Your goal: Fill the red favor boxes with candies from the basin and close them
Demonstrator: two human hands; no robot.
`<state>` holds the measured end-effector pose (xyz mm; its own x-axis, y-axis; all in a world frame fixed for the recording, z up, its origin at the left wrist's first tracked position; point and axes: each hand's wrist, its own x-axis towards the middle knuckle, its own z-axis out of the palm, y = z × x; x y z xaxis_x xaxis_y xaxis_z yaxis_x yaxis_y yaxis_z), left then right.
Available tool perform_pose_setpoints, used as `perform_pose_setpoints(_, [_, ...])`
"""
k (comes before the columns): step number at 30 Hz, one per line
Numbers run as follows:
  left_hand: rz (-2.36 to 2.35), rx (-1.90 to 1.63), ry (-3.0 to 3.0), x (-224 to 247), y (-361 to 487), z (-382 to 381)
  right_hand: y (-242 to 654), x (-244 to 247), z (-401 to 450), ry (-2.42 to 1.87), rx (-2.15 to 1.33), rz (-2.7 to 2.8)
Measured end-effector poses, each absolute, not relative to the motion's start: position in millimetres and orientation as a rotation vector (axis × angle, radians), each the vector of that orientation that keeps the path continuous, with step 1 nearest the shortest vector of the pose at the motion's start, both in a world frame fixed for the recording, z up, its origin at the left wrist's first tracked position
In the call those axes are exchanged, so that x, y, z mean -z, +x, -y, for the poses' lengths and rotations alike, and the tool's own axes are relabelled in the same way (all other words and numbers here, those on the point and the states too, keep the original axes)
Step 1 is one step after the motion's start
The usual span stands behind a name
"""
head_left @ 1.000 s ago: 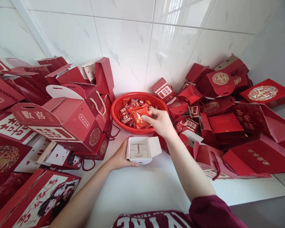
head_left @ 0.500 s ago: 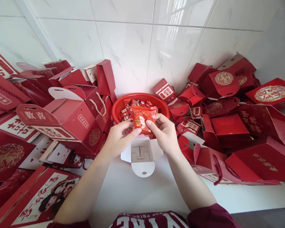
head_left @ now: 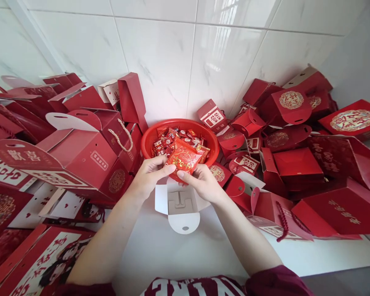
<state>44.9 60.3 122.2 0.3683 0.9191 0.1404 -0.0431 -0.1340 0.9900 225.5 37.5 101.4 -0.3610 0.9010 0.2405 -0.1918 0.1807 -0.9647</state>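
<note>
Between my two hands is a red plastic candy packet (head_left: pixel 185 158) with gold print, tilted and puffed up. My left hand (head_left: pixel 149 177) pinches its lower left corner between thumb and fingers. My right hand (head_left: pixel 205 181) grips its lower right side the same way. Just below the hands, an opened paper gift box (head_left: pixel 180 203) shows its white inside, with flaps spread and a rounded flap toward me. Behind the packet stands a red plastic basket (head_left: pixel 214 139) holding many small wrapped candies (head_left: pixel 168 139).
Red folded gift boxes (head_left: pixel 77 152) crowd the left side, one with a cream rope handle (head_left: pixel 123 137). More red boxes (head_left: pixel 296 164) are heaped on the right. A white table (head_left: pixel 185 250) lies beneath, and a tiled wall (head_left: pixel 160 61) rises behind.
The packet has turned and tipped, now showing its round gold design. My hands have lowered slightly with it, and more candies in the basket are visible.
</note>
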Motion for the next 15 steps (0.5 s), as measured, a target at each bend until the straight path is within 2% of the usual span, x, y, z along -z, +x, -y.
perform_pose_setpoints(9, [-0.905, -1.037, 1.406, -125.1, 49.5, -53.3, 214.8, -96.0, -36.8, -0.771, -1.186, 1.441])
perform_pose_setpoints(15, [-0.871, -0.986, 1.418, -124.9, 51.5, -45.3, 219.9, -99.1, -33.9, -0.750, -1.314, 1.416])
